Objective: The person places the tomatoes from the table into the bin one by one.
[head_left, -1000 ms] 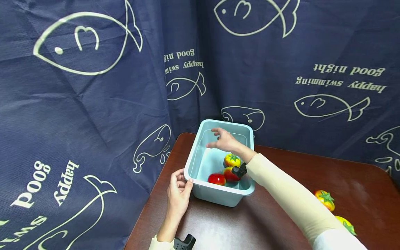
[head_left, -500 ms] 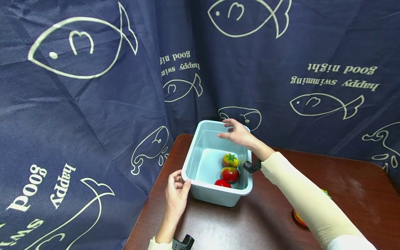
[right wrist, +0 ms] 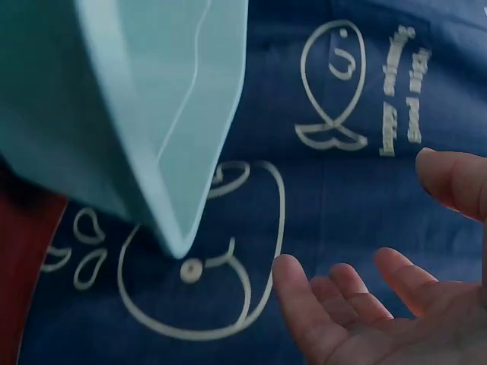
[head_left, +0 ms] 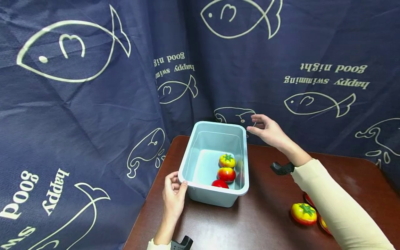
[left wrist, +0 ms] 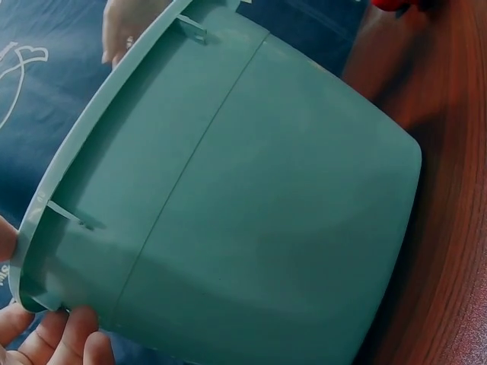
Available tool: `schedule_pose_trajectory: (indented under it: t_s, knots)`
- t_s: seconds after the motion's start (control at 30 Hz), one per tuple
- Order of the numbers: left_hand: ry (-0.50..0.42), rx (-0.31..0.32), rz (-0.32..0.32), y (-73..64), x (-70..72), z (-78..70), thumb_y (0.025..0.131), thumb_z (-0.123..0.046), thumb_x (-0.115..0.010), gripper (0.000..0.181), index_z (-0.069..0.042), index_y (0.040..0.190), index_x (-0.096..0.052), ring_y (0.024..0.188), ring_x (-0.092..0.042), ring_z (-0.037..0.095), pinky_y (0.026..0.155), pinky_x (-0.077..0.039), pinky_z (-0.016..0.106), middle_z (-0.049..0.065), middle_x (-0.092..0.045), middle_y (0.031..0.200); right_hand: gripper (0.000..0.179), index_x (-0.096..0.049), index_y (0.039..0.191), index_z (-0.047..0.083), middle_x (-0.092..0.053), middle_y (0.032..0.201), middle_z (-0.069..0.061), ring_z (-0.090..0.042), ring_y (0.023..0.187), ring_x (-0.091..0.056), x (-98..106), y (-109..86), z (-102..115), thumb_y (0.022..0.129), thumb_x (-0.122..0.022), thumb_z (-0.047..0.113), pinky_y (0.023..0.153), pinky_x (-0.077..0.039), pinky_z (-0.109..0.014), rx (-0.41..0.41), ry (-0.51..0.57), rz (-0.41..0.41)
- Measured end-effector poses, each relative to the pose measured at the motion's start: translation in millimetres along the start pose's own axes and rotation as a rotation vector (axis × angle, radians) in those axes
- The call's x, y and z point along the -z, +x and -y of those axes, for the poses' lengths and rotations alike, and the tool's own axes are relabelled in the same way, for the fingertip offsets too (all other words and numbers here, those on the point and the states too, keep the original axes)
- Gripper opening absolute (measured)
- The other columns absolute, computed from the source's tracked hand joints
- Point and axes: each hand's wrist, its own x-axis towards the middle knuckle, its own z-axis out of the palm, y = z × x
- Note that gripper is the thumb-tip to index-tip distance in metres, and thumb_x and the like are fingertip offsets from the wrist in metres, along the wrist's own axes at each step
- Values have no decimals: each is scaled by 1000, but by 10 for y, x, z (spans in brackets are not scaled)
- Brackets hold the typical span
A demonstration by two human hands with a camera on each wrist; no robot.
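A light blue plastic bin (head_left: 215, 198) stands on the brown table, with three toy tomatoes inside by its right wall. One is yellow with a green star-shaped top (head_left: 227, 160), another is red and yellow (head_left: 226, 174), and a red one (head_left: 220, 184) is partly hidden by the front rim. My left hand (head_left: 173, 198) grips the bin's near left corner, thumb over the rim; in the left wrist view its fingers (left wrist: 76, 334) curl under the rim. To the right of the bin's far corner, my right hand (head_left: 270, 131) hovers with fingers spread and nothing in it.
More toy tomatoes lie on the table (head_left: 265, 222) at the right: a yellow one with a green top (head_left: 303, 213) and others partly hidden by the right sleeve (head_left: 337, 201). A dark blue curtain (head_left: 125, 97) with white fish drawings hangs behind and at the left.
My right hand has moved from over the bin out past its right side. The red tomato in the bin has shifted right, then slightly back. My left hand keeps its hold on the corner.
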Motion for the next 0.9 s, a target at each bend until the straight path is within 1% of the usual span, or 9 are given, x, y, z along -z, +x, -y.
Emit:
schedule_pose_trajectory:
  t_s: [0.17, 0.23, 0.33, 0.37, 0.43, 0.57, 0.63, 0.9]
  knots:
    - [6, -5, -8, -4, -8, -5, 85, -1, -68, 40, -5, 123, -55, 68, -57, 9, 57, -47, 20, 9, -60, 94, 63, -35, 147, 1, -40, 146, -24, -39, 127, -47, 191, -140, -168, 96, -61, 29, 99, -42, -49, -19, 39, -24]
    - [1, -5, -9, -10, -13, -18, 85, 0, -67, 40, -5, 123, -55, 67, -56, 9, 56, -46, 19, 10, -60, 94, 64, -35, 147, 1, -40, 146, -24, -39, 127, -47, 259, -203, -234, 96, -61, 29, 96, -44, -40, -22, 37, -32]
    - [-3, -5, -9, -14, -30, -29, 85, 0, -67, 41, -4, 124, -54, 67, -56, 9, 55, -45, 19, 11, -60, 95, 63, -35, 146, 0, -41, 145, -24, -38, 124, -48, 362, -303, -329, 96, -60, 31, 87, -46, -23, -24, 26, -45]
    - [-7, -1, -10, -13, -37, -37, 85, 0, -67, 41, -4, 124, -54, 67, -56, 9, 56, -45, 19, 11, -60, 95, 63, -35, 146, 0, -41, 145, -25, -36, 121, -50, 396, -336, -360, 96, -60, 31, 83, -46, -18, -24, 26, -50]
    - [-12, 5, -15, -12, -48, -48, 85, 0, -67, 41, -4, 124, -54, 68, -55, 9, 56, -45, 18, 11, -60, 96, 64, -35, 146, 0, -42, 144, -25, -26, 115, -54, 461, -396, -423, 97, -60, 32, 77, -45, -12, -30, 27, -55]
    - [-19, 18, -27, -6, -66, -72, 85, 0, -66, 40, -4, 123, -54, 69, -55, 9, 57, -44, 18, 11, -60, 97, 65, -33, 146, -2, -41, 143, -25, 0, 97, -55, 581, -513, -543, 97, -59, 31, 75, -47, -11, -50, 45, -63]
    - [-18, 21, -33, -5, -77, -73, 85, 1, -66, 40, -4, 123, -54, 69, -55, 8, 57, -44, 18, 12, -60, 97, 66, -32, 147, -2, -40, 143, -26, 7, 93, -52, 633, -563, -598, 98, -59, 32, 75, -47, -9, -62, 49, -68]
    - [9, 27, -62, -18, -112, -66, 84, 1, -65, 41, -2, 124, -53, 68, -54, 8, 56, -43, 18, 12, -61, 99, 68, -30, 148, -2, -37, 145, -27, 12, 90, -50, 753, -718, -785, 98, -57, 35, 73, -47, -8, -119, 53, -89]
